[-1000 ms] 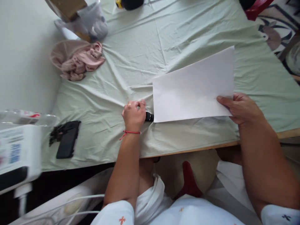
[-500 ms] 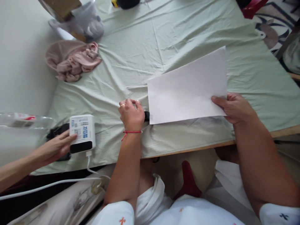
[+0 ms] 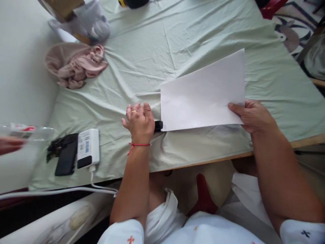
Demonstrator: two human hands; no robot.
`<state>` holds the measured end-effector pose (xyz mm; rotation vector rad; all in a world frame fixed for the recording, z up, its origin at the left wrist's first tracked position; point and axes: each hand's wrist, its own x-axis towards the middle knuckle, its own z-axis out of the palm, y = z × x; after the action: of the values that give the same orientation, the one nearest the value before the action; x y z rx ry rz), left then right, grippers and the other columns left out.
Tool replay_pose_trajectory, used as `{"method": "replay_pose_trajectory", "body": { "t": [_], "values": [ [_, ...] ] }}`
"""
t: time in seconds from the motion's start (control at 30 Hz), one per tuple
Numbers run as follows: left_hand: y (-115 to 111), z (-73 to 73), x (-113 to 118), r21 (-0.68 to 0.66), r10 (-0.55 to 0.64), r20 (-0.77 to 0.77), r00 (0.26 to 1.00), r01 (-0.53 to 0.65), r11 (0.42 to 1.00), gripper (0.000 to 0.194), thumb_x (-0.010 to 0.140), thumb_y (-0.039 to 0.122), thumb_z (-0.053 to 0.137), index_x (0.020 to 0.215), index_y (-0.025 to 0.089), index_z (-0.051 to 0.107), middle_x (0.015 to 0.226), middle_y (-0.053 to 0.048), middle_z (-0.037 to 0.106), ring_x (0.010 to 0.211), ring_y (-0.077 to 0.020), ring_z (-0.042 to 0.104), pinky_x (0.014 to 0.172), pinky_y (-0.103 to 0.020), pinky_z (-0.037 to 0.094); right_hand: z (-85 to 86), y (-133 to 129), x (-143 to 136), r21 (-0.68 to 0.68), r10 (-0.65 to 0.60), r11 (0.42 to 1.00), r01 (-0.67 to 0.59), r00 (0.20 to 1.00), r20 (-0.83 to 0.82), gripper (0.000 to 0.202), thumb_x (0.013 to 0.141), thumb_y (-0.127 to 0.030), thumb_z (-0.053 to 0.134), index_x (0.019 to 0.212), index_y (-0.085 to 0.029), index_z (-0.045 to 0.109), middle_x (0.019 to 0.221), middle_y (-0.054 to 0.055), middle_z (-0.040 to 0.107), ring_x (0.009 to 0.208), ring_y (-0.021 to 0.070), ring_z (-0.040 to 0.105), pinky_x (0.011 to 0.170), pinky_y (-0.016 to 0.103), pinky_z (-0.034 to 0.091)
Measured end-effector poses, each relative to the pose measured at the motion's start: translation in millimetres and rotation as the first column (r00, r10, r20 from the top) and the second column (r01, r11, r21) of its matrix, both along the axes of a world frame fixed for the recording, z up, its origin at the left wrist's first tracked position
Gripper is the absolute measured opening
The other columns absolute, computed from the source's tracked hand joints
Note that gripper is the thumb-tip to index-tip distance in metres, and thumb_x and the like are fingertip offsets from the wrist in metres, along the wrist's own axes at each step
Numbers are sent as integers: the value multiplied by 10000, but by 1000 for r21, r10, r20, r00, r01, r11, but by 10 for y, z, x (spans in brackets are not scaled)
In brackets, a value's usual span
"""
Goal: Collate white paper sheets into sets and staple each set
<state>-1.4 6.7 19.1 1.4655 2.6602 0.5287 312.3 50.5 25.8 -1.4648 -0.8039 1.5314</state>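
Observation:
My right hand [image 3: 255, 115] pinches the right edge of a white sheet of paper [image 3: 203, 93], thumb on top and fingers beneath. The sheet slants up over the cloth-covered table. At its lower left corner is the end of a black stapler [image 3: 158, 126], mostly hidden under my left hand [image 3: 140, 123]. My left palm presses down over the stapler, with the fingers partly raised and the little finger sticking out. A ring and a red string bracelet show on that hand and wrist.
At left lie a white power bank [image 3: 88, 147] with a cable, a black phone [image 3: 66, 154] and a clear plastic bottle [image 3: 42, 133]. Another person's hand [image 3: 10, 145] is at the left edge. Pink cloth [image 3: 81, 66] and a plastic bag [image 3: 92, 23] sit farther back.
The other person's hand has set the power bank down beside the phone and drawn back left. My left hand's fingers have lifted and spread over the stapler; the paper has hardly moved.

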Motion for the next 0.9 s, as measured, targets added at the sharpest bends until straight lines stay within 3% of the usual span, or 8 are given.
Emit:
{"method": "replay_pose_trajectory", "body": {
  "t": [0.1, 0.27, 0.53, 0.9],
  "values": [
    [3, -140, -24, -52, -69, -29, 997, 67, 996, 513, 1105, 437, 276, 1352, 309, 707, 1627, -69, 520, 1602, -305, 293, 1285, -694, 133, -3, -2, -1, 1, -6, 1000, 6, 1000, 3, 197, 885, -58, 663, 723, -151, 725, 697, 20, 723, 582, 101, 615, 562, 210, 503],
    [0, -271, -98, -136, -138, -68, 988, 128, 982, 534, 1104, 464, 257, 1425, 333, 662, 1660, -72, 473, 1615, -291, 269, 1283, -709, 64, -59, 4, 29, 16, 34, 999, -34, 999, -9, 98, 856, -113, 713, 777, -162, 747, 783, 42, 764, 621, 117, 635, 585, 222, 511],
    [-40, -145, -76, -231, -207, -63, 976, 187, 955, 553, 1100, 440, 233, 1530, 328, 562, 1689, -75, 424, 1623, -319, 246, 1250, -768, 65, -99, 23, 36, 8, 47, 999, -47, 999, 15, 70, 847, -130, 733, 790, -162, 758, 755, 32, 757, 639, 112, 640, 594, 197, 524],
    [-55, -96, -40, -269, -259, -62, 964, 233, 934, 578, 1098, 464, 227, 1559, 292, 529, 1700, -97, 401, 1632, -346, 204, 1234, -793, 82, -141, 48, 44, 25, 41, 999, -42, 999, 34, 64, 803, -142, 756, 752, -177, 772, 754, 26, 755, 624, 113, 652, 565, 189, 532]
  ]
}}
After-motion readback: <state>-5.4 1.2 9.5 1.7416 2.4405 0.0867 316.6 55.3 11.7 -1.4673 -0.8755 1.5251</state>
